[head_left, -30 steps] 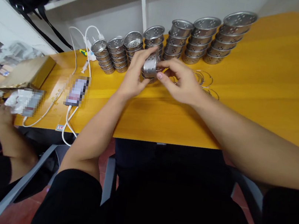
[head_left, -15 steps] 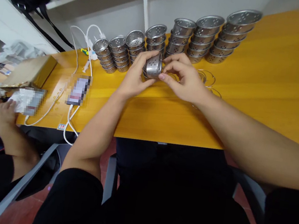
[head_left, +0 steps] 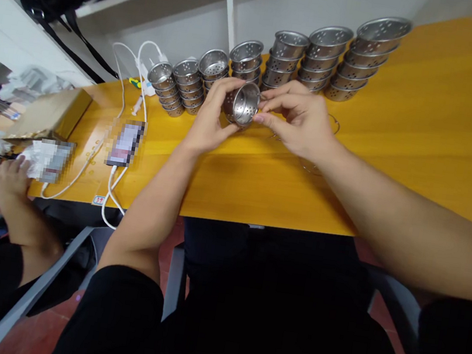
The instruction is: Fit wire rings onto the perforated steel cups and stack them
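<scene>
My left hand (head_left: 210, 115) is closed around a small perforated metal strainer cup (head_left: 245, 105), held above the table and tilted so its open mouth faces right and toward me. The fingers of my right hand (head_left: 301, 119) are pinched together at the cup's right rim. Something thin, perhaps wire, shows at those fingertips, but I cannot make it out. Thin wire rings (head_left: 313, 169) lie on the table beneath and beside my right hand, partly hidden by it. Right behind my hands stands a stack of similar strainer cups (head_left: 246, 54).
More stacks of strainer cups (head_left: 378, 38) line the back of the yellow table (head_left: 427, 140). To the left lie a phone (head_left: 126, 144), white cables (head_left: 107, 196) and a cardboard box (head_left: 52, 114). A co-worker's hand (head_left: 9, 176) rests by plastic bags at the far left.
The strainer cup has turned in my left hand, so its inside now shows. My right hand has shifted slightly and still pinches at the rim.
</scene>
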### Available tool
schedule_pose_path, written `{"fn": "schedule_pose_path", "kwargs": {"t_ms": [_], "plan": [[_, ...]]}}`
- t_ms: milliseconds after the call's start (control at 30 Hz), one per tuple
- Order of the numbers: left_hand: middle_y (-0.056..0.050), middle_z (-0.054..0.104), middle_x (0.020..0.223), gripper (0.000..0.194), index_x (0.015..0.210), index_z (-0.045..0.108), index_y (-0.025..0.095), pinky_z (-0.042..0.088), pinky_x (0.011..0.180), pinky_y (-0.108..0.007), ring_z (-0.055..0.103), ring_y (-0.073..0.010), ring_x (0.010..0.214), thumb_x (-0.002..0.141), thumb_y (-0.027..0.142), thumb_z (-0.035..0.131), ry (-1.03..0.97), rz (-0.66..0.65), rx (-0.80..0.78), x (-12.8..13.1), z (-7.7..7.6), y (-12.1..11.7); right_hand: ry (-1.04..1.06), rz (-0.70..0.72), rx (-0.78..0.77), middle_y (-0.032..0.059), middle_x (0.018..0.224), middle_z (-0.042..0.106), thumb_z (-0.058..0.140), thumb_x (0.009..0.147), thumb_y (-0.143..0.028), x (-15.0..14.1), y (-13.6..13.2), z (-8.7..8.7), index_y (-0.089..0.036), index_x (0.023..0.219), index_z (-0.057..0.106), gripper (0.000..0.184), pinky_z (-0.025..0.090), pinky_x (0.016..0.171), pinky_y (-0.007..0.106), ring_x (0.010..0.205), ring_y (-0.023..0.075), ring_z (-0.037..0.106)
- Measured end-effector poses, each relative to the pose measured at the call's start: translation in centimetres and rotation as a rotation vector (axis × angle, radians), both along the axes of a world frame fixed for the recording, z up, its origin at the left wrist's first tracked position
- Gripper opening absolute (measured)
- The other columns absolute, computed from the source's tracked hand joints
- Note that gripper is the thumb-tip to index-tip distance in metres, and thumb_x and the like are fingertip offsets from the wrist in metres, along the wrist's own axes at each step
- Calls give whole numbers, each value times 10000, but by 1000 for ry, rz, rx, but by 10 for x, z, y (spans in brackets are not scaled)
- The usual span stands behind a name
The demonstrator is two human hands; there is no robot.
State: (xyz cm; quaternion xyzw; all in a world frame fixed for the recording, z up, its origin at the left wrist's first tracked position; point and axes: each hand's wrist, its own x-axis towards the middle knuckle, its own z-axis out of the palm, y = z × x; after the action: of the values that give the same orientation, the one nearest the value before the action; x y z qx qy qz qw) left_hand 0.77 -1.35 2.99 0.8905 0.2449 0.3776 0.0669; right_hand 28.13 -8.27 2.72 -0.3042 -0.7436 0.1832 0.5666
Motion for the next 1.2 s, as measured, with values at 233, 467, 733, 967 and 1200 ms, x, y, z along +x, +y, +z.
{"fn": "schedule_pose_path", "kwargs": {"t_ms": [233, 467, 733, 967, 1200], "plan": [[-118, 583, 1739, 963, 1726, 404, 388, 449, 1444, -576, 578, -379, 1670, 975, 887, 744, -47, 55, -37, -7, -6, 5, 89, 67, -92, 55, 1332, 817, 856, 953, -904, 2, -10, 13, -408, 1038, 885, 505, 596, 1203, 706, 1300, 392, 733], [-127, 521, 1791, 1095, 1827, 162, 416, 446, 1466, -536, 568, -335, 1691, 998, 908, 682, -243, 164, -82, -23, -32, 37, -11, -40, -101, 118, 1299, 799, 831, 986, -874, 30, 3, 18, -367, 1022, 843, 509, 576, 1183, 684, 1247, 397, 699], [-120, 633, 1669, 1029, 1805, 236, 444, 582, 1366, -538, 700, -293, 1555, 997, 964, 604, -325, 141, -244, -11, -50, 45, -697, 22, -236, 116, 1032, 769, 736, 1039, -822, 72, 33, -11, -313, 1024, 862, 525, 619, 1017, 616, 1021, 388, 750], [-144, 632, 1694, 1035, 1712, 400, 368, 535, 1426, -609, 662, -330, 1615, 938, 1006, 651, -327, 108, -331, 4, -58, 40, -758, -96, -211, 138, 1435, 713, 654, 1112, -604, 38, 22, -15, -320, 1251, 848, 371, 494, 1268, 674, 1407, 457, 645], [-149, 618, 1720, 1000, 1714, 383, 365, 498, 1455, -604, 648, -326, 1639, 970, 973, 660, -313, 68, -382, 3, -62, 44, -1050, -143, -383, 164, 1116, 776, 676, 1054, -197, 70, 33, 2, -200, 1051, 801, 125, 549, 993, 435, 1099, 330, 688]]}}
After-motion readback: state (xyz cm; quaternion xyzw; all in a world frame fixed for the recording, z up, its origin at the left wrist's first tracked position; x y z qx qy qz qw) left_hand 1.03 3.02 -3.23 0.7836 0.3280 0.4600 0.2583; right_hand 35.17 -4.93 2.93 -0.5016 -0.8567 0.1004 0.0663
